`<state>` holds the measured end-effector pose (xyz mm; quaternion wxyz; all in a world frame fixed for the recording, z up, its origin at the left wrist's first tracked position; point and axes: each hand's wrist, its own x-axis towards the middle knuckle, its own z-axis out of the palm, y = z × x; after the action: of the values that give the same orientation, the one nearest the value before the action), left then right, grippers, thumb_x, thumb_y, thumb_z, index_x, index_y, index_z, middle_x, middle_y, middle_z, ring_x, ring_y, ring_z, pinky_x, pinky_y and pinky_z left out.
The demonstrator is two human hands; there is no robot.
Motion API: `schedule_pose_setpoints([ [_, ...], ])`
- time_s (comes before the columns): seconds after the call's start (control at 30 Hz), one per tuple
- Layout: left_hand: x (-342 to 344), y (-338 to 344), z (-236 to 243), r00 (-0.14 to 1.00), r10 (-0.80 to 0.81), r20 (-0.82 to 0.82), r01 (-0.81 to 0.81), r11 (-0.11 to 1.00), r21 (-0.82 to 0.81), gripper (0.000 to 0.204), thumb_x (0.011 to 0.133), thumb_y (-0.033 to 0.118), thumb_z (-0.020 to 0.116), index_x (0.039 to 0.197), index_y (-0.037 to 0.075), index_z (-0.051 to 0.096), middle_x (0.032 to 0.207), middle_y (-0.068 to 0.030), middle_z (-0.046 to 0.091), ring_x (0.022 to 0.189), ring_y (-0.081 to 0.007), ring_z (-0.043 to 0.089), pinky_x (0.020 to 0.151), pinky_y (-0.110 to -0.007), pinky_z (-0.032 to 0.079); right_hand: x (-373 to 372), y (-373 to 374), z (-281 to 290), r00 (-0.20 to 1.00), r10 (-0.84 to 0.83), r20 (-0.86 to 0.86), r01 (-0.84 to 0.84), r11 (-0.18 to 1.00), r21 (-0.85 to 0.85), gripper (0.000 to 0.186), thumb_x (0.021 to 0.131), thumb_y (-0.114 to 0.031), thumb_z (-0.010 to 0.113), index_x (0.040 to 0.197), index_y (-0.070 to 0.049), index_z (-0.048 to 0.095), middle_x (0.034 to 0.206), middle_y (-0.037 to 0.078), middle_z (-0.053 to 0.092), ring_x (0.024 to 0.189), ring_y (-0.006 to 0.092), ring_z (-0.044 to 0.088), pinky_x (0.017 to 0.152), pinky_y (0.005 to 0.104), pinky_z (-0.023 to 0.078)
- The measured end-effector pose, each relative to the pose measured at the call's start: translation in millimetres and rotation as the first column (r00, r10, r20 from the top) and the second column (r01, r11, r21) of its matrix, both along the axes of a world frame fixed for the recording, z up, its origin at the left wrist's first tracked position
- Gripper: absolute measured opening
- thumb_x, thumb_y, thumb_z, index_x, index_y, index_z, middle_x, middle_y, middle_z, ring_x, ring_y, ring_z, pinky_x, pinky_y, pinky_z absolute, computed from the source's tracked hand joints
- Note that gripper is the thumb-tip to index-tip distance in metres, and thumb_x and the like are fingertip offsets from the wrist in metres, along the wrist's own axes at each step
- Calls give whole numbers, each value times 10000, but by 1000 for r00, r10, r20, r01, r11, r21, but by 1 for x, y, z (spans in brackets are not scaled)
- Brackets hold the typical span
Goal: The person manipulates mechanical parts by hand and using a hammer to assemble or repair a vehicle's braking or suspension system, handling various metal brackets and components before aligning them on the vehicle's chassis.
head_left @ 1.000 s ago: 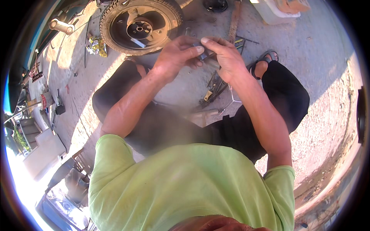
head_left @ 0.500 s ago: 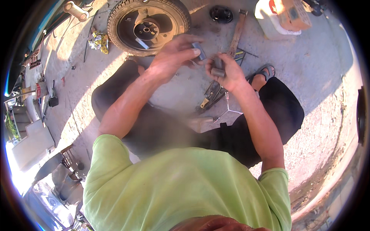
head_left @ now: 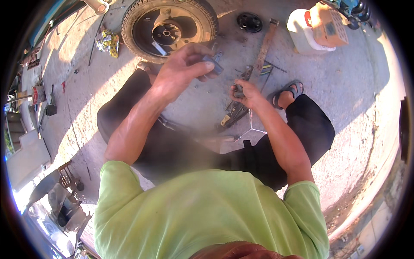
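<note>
- While the left hand (head_left: 183,67) held a blue-grey cylinder (head_left: 214,65) between thumb and fingers, the right hand (head_left: 249,94) gripped a small dark grey piece (head_left: 238,91), its exact shape partly hidden by the fingers.
- Both hands were closed narrowly around their pieces and stood apart from each other, above the concrete floor (head_left: 194,96) and in front of the knees.
- Just beyond the left hand lay a spoked wheel with its tyre (head_left: 130,34); a pale, shiny bar (head_left: 159,48) rested inside it.
- Near the right hand, a cluster of tools was on the floor, among them one with a yellowish handle (head_left: 225,120) and a three-armed wrench (head_left: 251,128).
- Farther off were a long rust-brown bar (head_left: 264,49), a black round part (head_left: 249,22) and a white container (head_left: 302,36) with an orange-brown block (head_left: 328,26).
- To the left lay a crumpled, shiny yellow packet (head_left: 111,43).
</note>
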<state>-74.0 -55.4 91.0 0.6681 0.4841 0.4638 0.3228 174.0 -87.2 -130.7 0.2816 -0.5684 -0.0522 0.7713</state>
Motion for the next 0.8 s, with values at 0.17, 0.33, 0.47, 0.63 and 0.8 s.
schedule_pose_setpoints([
  [0.17, -8, -1, 0, 999, 3, -32, -3, 1000, -5, 277, 918, 106, 663, 1158, 14, 558, 992, -96, 656, 848, -169, 668, 751, -293, 507, 0, 0, -26, 991, 77, 110, -73, 997, -38, 137, 962, -231, 596, 1026, -116, 557, 861, 44, 624, 786, 207, 645, 753, 413, 571],
  [0.33, -10, -4, -2, 999, -9, -43, 9, 1000, -13, 282, 914, 121, 679, 1146, 15, 561, 978, -81, 648, 842, -163, 667, 759, -288, 506, 6, -6, -70, 977, 128, 172, -116, 990, -78, 133, 972, -229, 583, 1002, -100, 598, 866, 47, 618, 780, 207, 641, 745, 402, 567],
  [0.47, -10, -3, -2, 999, -9, -44, 9, 1000, -18, 281, 914, 127, 685, 1143, 17, 563, 978, -70, 648, 842, -158, 667, 759, -287, 506, 3, -8, -109, 987, 94, 134, -86, 994, -64, 144, 968, -213, 595, 1017, -79, 609, 880, 64, 614, 781, 214, 630, 704, 380, 575],
  [0.63, -7, -3, -12, 996, 8, -92, -10, 1000, -16, 275, 908, 126, 699, 1133, 21, 579, 975, -62, 654, 834, -144, 661, 750, -279, 505, 2, -29, -130, 966, 167, 199, -154, 985, -75, 185, 941, -227, 639, 1042, -75, 608, 910, 69, 601, 792, 214, 623, 668, 366, 582],
  [0.8, 2, 4, -58, 994, 19, -108, -26, 998, -59, 293, 891, 135, 731, 1132, 17, 615, 965, -65, 667, 822, -131, 653, 739, -273, 523, 11, -32, -113, 858, 365, 362, -336, 931, -141, 179, 917, -235, 654, 1025, -99, 610, 897, 38, 564, 745, 173, 591, 663, 339, 573],
])
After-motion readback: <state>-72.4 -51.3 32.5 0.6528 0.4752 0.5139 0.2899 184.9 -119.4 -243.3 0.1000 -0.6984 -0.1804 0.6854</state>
